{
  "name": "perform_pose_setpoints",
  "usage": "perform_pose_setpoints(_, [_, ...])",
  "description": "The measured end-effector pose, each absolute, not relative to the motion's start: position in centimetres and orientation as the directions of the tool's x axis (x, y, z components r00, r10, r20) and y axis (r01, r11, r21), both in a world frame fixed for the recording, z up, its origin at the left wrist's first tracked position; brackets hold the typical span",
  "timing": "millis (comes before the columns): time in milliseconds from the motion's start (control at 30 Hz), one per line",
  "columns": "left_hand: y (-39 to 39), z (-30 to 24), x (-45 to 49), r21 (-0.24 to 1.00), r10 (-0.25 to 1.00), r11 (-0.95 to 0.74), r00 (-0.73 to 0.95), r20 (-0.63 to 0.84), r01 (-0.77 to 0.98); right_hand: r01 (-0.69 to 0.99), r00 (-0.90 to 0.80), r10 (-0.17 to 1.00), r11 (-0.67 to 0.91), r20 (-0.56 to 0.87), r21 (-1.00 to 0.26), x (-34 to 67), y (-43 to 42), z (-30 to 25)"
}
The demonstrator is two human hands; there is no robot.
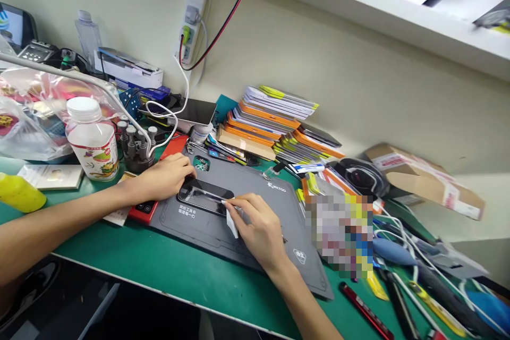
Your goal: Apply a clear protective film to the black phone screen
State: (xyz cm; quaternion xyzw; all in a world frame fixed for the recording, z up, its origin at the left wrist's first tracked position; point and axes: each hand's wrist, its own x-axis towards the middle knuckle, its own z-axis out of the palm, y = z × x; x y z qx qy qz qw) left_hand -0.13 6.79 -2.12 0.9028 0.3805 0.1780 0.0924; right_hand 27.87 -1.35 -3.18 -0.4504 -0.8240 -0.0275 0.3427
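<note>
A dark phone (201, 195) lies flat on a grey work mat (247, 191) in the middle of the green bench. My left hand (165, 176) rests at the phone's left end, fingers curled down onto its edge, holding it still. My right hand (258, 228) is at the phone's right end, pinching a small white wipe (232, 221) between thumb and fingers, with the fingertips touching the phone's surface.
A white-capped bottle (93, 141) and a yellow bottle (19, 193) stand at the left. A stack of flat orange and white boxes (271, 122) sits behind the mat. A red device (147, 212) lies under the mat's left edge. Tools and cables (402, 271) crowd the right side.
</note>
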Motion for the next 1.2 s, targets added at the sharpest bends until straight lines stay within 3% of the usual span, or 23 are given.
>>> perform_pose_setpoints(233, [6.8,-1.9,0.1,0.299,0.714,-0.699,0.657,0.241,0.65,0.74,-0.367,0.744,0.597,0.559,-0.31,28.5,-1.4,-3.6])
perform_pose_setpoints(1200, [7.3,-2.1,0.0,0.268,0.695,-0.719,0.673,0.252,0.641,0.779,-0.402,0.774,0.57,0.489,-0.262,30.2,-2.1,-3.2])
